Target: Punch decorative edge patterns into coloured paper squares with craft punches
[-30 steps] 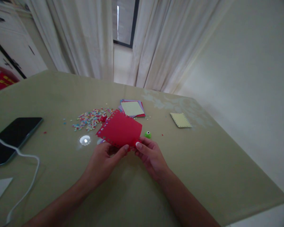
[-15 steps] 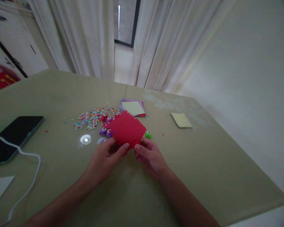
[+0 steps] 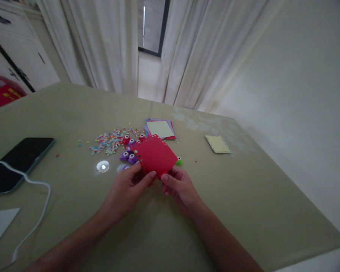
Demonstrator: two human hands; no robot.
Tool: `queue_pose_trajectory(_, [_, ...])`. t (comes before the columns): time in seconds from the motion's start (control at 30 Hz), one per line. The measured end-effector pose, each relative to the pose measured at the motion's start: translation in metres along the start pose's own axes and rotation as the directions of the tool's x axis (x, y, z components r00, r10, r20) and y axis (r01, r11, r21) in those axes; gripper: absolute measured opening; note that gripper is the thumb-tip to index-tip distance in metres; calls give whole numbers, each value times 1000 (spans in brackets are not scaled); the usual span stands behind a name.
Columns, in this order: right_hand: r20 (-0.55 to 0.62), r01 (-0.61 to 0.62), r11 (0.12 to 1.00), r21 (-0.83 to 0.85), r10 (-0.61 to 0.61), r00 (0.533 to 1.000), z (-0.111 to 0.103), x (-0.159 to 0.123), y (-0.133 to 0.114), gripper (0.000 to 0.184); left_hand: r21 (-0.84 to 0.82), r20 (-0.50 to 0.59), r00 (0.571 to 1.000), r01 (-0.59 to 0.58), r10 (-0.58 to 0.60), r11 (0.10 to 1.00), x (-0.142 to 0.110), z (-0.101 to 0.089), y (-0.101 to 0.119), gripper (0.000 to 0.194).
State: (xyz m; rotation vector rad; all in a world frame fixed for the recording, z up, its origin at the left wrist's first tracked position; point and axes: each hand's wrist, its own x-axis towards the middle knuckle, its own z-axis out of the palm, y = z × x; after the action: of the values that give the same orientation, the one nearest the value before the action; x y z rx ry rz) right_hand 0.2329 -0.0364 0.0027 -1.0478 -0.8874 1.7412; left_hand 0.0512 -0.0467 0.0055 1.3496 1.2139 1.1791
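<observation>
A red square of paper (image 3: 155,155) with small holes punched along its edges is held up over the table. My left hand (image 3: 126,192) pinches its near left edge between thumb and fingers. At the near corner, my right hand (image 3: 181,190) is closed on a small red craft punch (image 3: 161,174), which sits on the paper's edge. My right fingers hide most of that punch. Behind the paper lie several more punches with eye-like tops: purple ones (image 3: 124,156), red ones (image 3: 126,139) and a green one (image 3: 179,161), partly covered.
Coloured paper confetti (image 3: 110,141) is scattered behind the punches. A stack of coloured paper squares (image 3: 161,129) lies farther back, and a pale yellow square with punched edges (image 3: 218,144) at right. A phone (image 3: 19,162), a white cable (image 3: 47,198) and white paper (image 3: 1,224) are at left.
The red paper has turned slightly and shifted a little to the right, showing more of the purple punches. Both hands keep nearly the same hold.
</observation>
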Motion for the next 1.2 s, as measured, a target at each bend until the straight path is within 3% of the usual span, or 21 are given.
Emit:
queue_pose_trajectory(0.13, [3,3,1000,-28,-3,1000,-1,1,1,41,59,-10,1000,-11,12,998,1,-1,-1,29])
queue_pose_trajectory(1.2, [-4,35,997,-75,-35,999,-2,2,5,46,-67,74,997,41,-36,997,1,0,-4,22])
